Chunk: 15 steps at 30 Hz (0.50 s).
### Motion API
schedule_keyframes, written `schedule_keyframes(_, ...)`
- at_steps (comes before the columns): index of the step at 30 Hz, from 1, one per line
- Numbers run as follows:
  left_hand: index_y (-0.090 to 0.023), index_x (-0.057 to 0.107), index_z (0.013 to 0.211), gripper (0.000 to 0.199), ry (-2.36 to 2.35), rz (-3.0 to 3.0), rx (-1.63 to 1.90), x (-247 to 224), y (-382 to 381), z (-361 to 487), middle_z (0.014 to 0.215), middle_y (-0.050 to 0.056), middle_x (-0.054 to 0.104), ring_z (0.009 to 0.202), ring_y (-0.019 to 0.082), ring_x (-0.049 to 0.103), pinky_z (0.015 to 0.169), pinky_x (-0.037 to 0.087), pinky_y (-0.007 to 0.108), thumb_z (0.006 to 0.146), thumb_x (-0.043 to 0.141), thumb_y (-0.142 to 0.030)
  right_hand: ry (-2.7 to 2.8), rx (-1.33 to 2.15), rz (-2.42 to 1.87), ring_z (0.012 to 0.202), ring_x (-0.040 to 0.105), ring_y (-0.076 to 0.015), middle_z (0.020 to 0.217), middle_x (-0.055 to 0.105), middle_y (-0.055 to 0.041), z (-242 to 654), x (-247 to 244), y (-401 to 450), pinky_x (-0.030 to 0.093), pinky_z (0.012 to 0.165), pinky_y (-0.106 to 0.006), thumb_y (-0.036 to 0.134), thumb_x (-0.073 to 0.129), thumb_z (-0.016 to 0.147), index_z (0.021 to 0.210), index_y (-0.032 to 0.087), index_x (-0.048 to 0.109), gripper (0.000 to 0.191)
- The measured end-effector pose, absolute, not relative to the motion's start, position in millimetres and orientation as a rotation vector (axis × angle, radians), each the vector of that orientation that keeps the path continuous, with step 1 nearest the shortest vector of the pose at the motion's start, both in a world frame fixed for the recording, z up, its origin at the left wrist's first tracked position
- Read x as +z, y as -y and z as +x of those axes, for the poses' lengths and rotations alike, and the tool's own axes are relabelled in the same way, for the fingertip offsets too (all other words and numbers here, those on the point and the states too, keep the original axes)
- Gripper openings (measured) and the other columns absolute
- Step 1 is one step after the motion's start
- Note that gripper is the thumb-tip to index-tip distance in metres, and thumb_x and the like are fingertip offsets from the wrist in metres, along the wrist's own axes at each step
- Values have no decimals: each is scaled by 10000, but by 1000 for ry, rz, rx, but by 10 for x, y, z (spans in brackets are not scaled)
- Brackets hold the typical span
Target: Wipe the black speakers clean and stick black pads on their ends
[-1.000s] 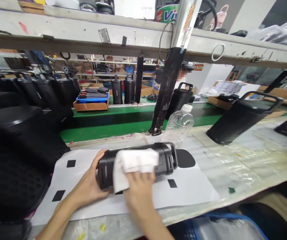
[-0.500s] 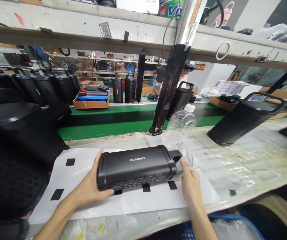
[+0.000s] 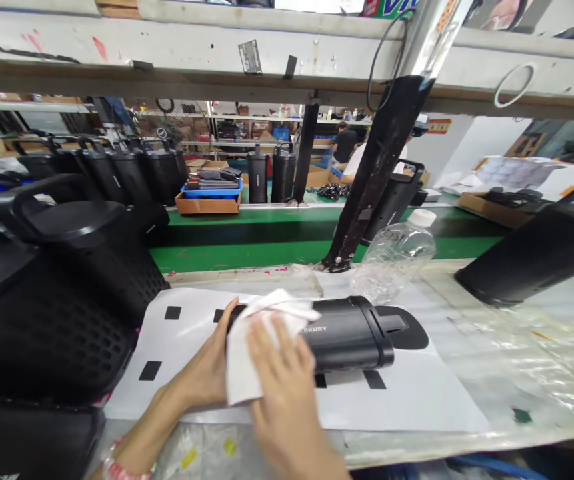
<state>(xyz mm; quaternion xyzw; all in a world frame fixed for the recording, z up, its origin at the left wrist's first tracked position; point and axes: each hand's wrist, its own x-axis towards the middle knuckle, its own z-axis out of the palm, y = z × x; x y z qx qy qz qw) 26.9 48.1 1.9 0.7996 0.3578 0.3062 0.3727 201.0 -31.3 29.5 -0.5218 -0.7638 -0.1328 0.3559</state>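
Note:
A black portable speaker [image 3: 349, 340] with a handle and partly covered white lettering lies on its side on a white sheet [image 3: 187, 347] marked with black squares. My left hand [image 3: 211, 367] holds its left end, with the fingertips at the upper edge. My right hand [image 3: 281, 373] presses a white cloth [image 3: 247, 360] flat against the speaker's left part, somewhat blurred by motion. The cloth hides that end and the first letters. Under the handle, at the right end, shows a dark rounded flat piece [image 3: 411, 330].
More black speakers [image 3: 81, 267] crowd the left side, and another [image 3: 531, 247] leans at the right. A clear plastic bottle [image 3: 397, 257] stands beside a dark post [image 3: 377, 173]. Behind runs a green conveyor belt [image 3: 247, 233]. A shelf beam [image 3: 167, 47] crosses overhead.
My right hand has moved left from the handle end and now presses the cloth on the speaker's left part. My left hand still holds the left end. The view has turned left.

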Motion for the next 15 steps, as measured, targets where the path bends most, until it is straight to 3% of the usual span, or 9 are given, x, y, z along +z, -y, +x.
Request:
schedule_keyframes(3, -332, 23, 1528, 1186, -940, 2119, 841, 9, -507, 249, 1569, 167, 274, 1388, 384, 396, 1152, 336, 588, 644, 812, -278, 2039, -334, -1349, 1447, 212, -270, 1530, 378, -28, 1985, 265, 296, 112, 1125, -447, 88, 375, 775, 1448, 133, 443, 678)
schedule_keyframes(6, -333, -12, 1508, 1202, -999, 2121, 835, 120, -495, 289, 1522, 165, 301, 1316, 371, 473, 1093, 420, 570, 625, 800, -274, 1803, -410, -1590, 1348, 374, -333, 1353, 575, -111, 2567, 252, 264, 208, 1074, -527, 107, 335, 850, 1292, 124, 594, 512)
schedule_keyframes(8, -331, 3, 1495, 1144, -1004, 2183, 842, 186, -487, 324, 1523, 165, 268, 1326, 363, 461, 1096, 415, 564, 654, 776, -266, 1599, -343, -1735, 1263, 455, -394, 1254, 625, -162, 3070, 290, 245, 302, 1015, -570, 241, 314, 937, 1224, 100, 641, 457)
schedule_keyframes(12, -353, -53, 1494, 1138, -855, 2384, 947, 157, -507, 347, 1555, 183, 153, 1427, 374, 320, 1108, 396, 577, 717, 776, -282, 1157, 13, -1703, 1158, 559, -351, 1232, 641, -124, 3637, 386, 214, 432, 977, -479, 494, 350, 963, 1255, 165, 636, 525)
schedule_keyframes(15, -396, -77, 1489, 1123, -720, 2435, 970, 72, -527, 319, 1593, 171, 19, 1502, 365, 133, 1144, 319, 613, 764, 778, -348, 1142, 54, -1638, 1198, 526, -330, 1260, 613, -124, 3597, 338, 179, 392, 1040, -479, 567, 357, 953, 1262, 161, 623, 575)
